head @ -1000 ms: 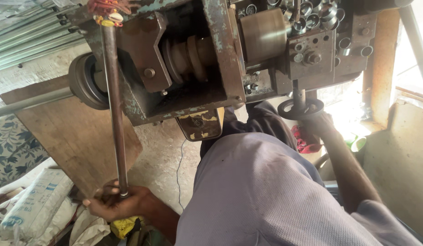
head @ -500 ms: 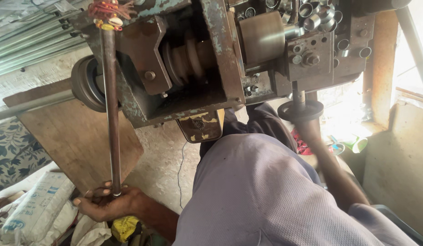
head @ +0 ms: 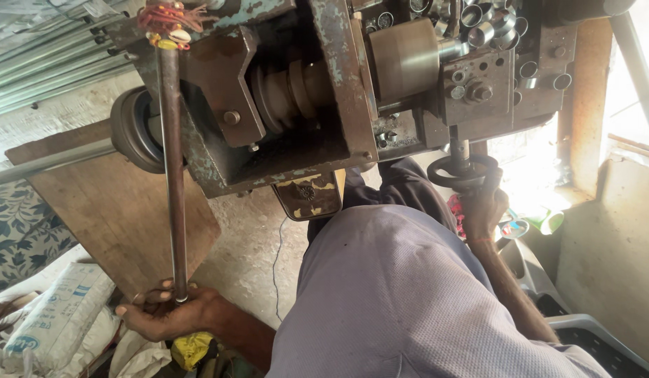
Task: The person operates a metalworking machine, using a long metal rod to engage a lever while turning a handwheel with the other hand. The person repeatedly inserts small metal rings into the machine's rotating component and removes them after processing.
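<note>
I look down over my grey shirt at a worn metal lathe-like machine [head: 317, 105]. My left hand [head: 167, 313] is closed around the lower end of a long dark steel lever rod [head: 172, 161] that runs down from the machine's top left. My right hand [head: 482, 208] grips a small black handwheel [head: 464, 171] under the machine's right side. Several short shiny metal tube pieces [head: 492, 21] lie on the machine's top right, beside a brown cylindrical chuck [head: 405, 59].
A wooden board [head: 121, 217] leans below the machine on a concrete floor. A long metal pipe [head: 44, 162] sticks out left from a pulley [head: 135, 133]. White sacks [head: 51, 315] lie at bottom left. A wall and bright window stand at right.
My left hand has slid lower and leftward with the lever's end. The view has shifted slightly; my right hand stays on the handwheel.
</note>
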